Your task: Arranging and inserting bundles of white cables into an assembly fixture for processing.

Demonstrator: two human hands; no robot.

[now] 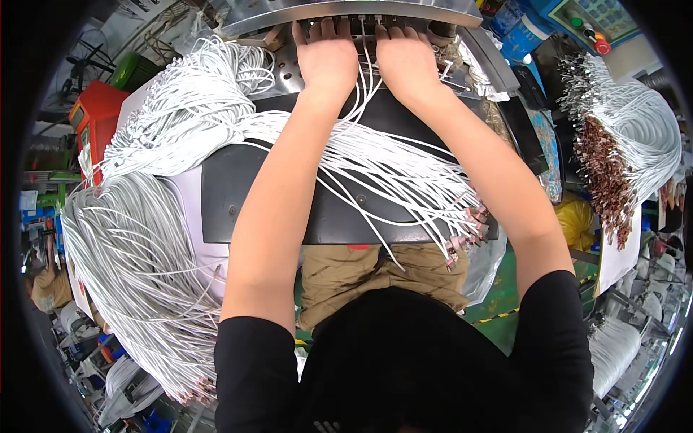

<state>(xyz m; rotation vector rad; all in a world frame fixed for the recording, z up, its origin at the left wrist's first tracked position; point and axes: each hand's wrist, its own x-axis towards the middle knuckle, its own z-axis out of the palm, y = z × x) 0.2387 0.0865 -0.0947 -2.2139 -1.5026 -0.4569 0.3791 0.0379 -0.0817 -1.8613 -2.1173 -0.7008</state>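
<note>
My left hand (326,63) and right hand (406,63) reach side by side to the front of a metal machine (346,12), backs up. Their fingers are bent together beneath its edge, with the tips hidden, so what they grip does not show. Between the hands one white cable (364,47) runs up into the machine; a few more curve past the inner edges of both hands. These lead back to a bundle of white cables (390,162) on a black board (249,191) under my forearms. Small reddish-brown connectors (469,231) tip the bundle's right end.
A large heap of white cables (188,101) lies left of my arm; another bundle (137,260) hangs off the left side. At right is a cable bundle with brown ends (613,144), below a control box with a red button (601,45). A red bin (97,119) stands far left.
</note>
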